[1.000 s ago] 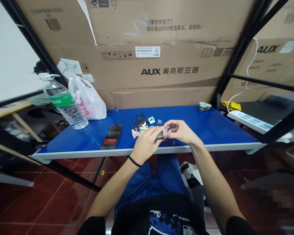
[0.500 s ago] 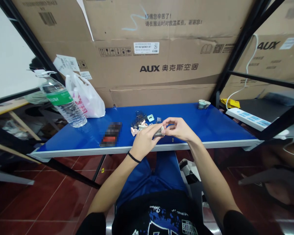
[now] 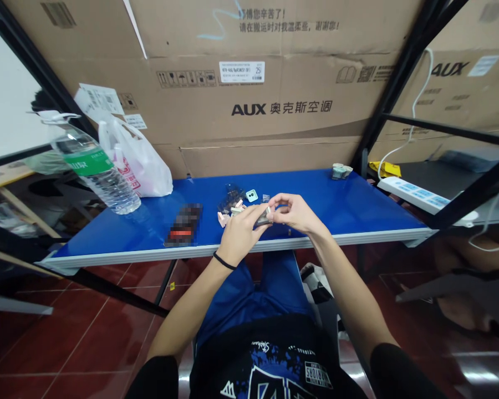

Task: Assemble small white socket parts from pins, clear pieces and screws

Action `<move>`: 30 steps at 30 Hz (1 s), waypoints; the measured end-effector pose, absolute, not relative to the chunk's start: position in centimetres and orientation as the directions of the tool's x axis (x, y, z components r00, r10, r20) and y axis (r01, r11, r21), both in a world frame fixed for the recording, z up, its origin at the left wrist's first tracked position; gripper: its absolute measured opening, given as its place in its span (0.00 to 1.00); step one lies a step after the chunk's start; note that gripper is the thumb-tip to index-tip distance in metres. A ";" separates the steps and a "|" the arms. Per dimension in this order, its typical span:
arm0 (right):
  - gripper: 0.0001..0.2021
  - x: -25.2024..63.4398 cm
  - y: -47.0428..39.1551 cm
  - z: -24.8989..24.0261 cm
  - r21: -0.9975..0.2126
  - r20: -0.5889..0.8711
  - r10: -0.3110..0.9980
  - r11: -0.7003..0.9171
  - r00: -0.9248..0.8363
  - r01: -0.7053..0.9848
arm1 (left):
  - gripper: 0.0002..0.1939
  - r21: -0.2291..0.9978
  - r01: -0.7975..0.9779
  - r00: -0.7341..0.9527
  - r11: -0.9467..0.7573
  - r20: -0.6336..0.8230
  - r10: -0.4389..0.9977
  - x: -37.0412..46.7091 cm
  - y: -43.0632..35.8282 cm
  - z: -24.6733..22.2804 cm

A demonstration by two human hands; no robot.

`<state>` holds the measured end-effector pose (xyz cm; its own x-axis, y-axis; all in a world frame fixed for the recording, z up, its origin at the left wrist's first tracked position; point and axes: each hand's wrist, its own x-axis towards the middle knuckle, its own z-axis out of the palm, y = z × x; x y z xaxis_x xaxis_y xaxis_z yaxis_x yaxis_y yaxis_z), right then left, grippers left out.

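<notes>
Near the front edge of the blue table, my left hand grips a small grey part between thumb and fingers. My right hand pinches the right end of the same part, its fingertips close to my left ones. Just left of and behind my left hand lie pink and cream pieces beside a dark crumpled translucent bag. A light teal square piece and a tiny clear piece rest behind my hands.
A tilted water bottle and a white plastic bag stand at the left, with a blurred dark flat item nearer. Small pale green objects sit at the back right. A power strip lies farther right, beyond black frame bars.
The whole view has shifted slightly, so everything appears a little farther left and higher. Both hands still hold the grey part, which looks more tilted now.
</notes>
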<state>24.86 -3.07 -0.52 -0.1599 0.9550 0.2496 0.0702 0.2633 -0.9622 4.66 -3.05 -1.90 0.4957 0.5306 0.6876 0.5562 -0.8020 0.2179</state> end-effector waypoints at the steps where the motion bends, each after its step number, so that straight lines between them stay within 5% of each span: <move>1: 0.22 24.7 -3.2 -0.5 -0.960 0.256 0.956 0.269 -0.145 0.083 | 0.22 0.216 0.572 0.485 -0.791 0.689 0.539 4.7 -3.1 -2.0; 12: 0.22 24.9 -3.4 -0.3 -0.967 0.236 0.956 0.249 -0.175 0.059 | 0.24 0.282 0.463 0.544 -0.840 0.659 0.520 4.0 -2.9 -1.3; 23: 0.23 25.6 -4.2 0.5 -0.953 0.242 0.954 0.268 -0.178 0.140 | 0.20 0.238 0.496 0.518 -0.835 0.691 0.504 4.6 -3.3 -1.7; 30: 0.21 27.1 -5.1 1.4 -0.915 0.324 0.936 0.347 -0.139 0.206 | 0.19 0.327 0.538 0.460 -0.777 0.659 0.595 3.5 -3.5 0.3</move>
